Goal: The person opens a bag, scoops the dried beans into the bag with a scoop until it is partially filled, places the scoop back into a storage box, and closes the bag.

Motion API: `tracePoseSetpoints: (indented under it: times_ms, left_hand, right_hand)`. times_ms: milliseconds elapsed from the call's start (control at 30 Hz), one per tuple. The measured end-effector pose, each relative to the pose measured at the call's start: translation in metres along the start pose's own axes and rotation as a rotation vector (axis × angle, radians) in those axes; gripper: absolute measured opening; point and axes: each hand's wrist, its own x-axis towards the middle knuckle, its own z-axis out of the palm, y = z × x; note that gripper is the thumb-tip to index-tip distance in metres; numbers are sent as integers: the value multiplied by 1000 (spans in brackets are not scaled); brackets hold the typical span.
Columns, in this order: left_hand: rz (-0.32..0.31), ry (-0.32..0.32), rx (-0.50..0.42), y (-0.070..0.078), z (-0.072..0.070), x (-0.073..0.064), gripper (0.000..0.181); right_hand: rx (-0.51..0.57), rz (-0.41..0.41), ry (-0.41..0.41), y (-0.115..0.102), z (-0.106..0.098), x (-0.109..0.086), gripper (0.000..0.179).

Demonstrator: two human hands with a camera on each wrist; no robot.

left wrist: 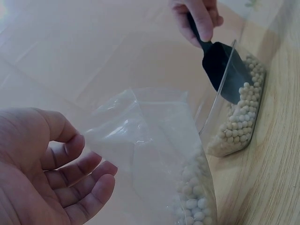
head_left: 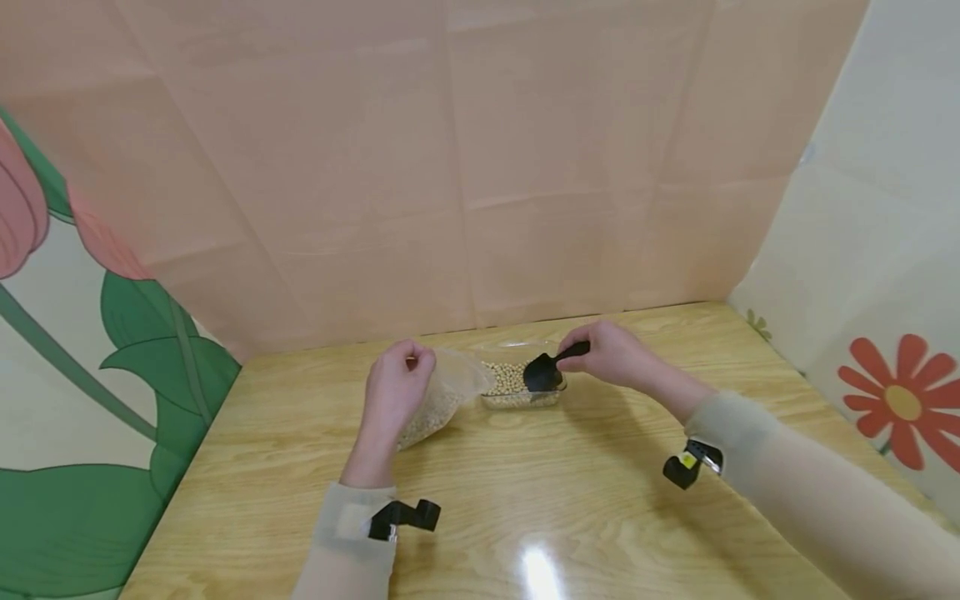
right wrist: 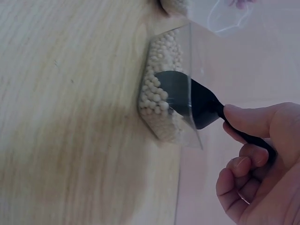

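Observation:
My right hand point(head_left: 611, 354) grips the handle of a black scoop point(right wrist: 204, 101). The scoop's blade dips into pale round beads point(left wrist: 241, 117) inside a clear rectangular container point(head_left: 521, 400). With thumb and index finger, my left hand point(head_left: 397, 379) pinches the upper edge of a clear plastic bag point(left wrist: 145, 126); its other fingers are loosely bent. More of the same pale beads point(left wrist: 192, 201) lie in the bottom of the bag. The bag stands just left of the container, its mouth towards it. How full the scoop is cannot be made out.
Both things rest on a wood-grain table point(head_left: 525, 492). Close behind the container rises a pink cloth backdrop point(head_left: 465, 208). A white panel with a red flower point(head_left: 900, 404) borders the right side, and a panel with green leaves point(head_left: 150, 333) the left.

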Motion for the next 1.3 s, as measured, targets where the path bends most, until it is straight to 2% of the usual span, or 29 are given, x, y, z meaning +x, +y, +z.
tracePoseSetpoints:
  times_ms: [233, 667, 833, 1300]
  left_hand:
    - [-2, -4, -7, 0, 0, 0, 21]
    - [-29, -7, -17, 1, -3, -1, 21]
    - [-30, -1, -14, 0, -3, -1, 21]
    - [-19, 8, -14, 0, -1, 0, 20]
  right_hand:
    - [42, 25, 24, 9, 13, 2, 22]
    - [256, 156, 63, 18, 34, -5, 33]
    - [320, 177, 83, 16, 41, -7, 35]
    - [364, 238, 123, 19, 57, -2, 43]
